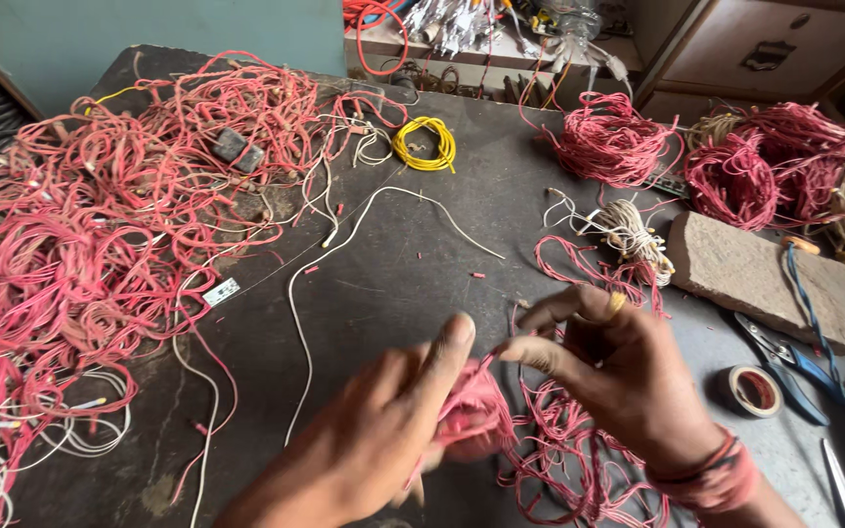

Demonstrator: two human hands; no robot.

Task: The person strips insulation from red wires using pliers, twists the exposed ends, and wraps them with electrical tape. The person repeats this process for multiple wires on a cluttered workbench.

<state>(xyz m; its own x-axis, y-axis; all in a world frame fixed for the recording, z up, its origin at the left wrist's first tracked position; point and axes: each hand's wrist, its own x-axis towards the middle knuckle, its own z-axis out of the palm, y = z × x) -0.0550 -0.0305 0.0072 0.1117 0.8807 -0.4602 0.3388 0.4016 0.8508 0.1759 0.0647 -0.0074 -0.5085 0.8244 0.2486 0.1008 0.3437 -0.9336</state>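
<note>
Together, left hand (383,435) clutches a red wire bundle (476,411); right hand (628,376) pinches its strand.

My hands (501,411) are bare, no gloves and no sleeves reaching the wrists. On my right hand (628,376), at lower right of the frame, I wear a yellow metal ring (617,303) on one finger. Around that wrist sits a bunch of red threads and bands (711,474), wound several times.
</note>
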